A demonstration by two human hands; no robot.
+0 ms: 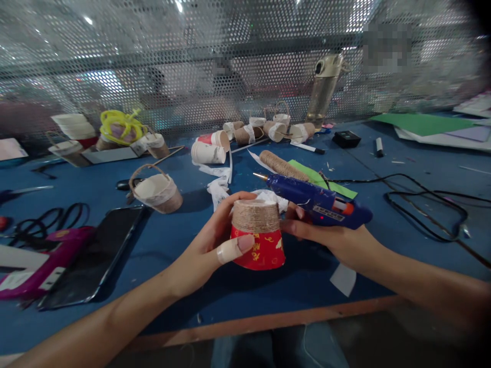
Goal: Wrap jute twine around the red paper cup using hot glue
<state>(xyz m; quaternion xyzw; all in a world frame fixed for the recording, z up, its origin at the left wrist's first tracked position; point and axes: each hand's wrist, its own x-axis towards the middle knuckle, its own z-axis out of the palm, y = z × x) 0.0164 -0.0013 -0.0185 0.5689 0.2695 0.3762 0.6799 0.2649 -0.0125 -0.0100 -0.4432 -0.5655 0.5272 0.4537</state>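
Two hands work near the middle of the blue table [187, 306], close to its near edge. Our left hand [209, 248] grips the red cup [266, 253] from the left, thumb across its near side and fingers behind; a pale bandage [229, 251] wraps that thumb. The cup sits narrow end up, with twine [256, 217] wound around its upper part and gold print on the red below. Our right hand [330, 237] is closed around the blue glue gun [301, 194], whose nozzle points left above the far side of the cup; its fingertips reach the cup's right side, though we cannot tell how firmly they press. Just beyond the gun we see a twine roll [282, 166] beside green paper [322, 180], and white lace [218, 193] lies to the left of it. On the left stands a small basket [161, 194] with a looped handle, and nearer to us lie a phone [99, 258] and a magenta tool [67, 250]. Farther off we have paper cups [208, 152] on their sides and a clear bottle [324, 97] upright by the mesh [264, 76]. To the right, a black cord [402, 197] loops over the table.
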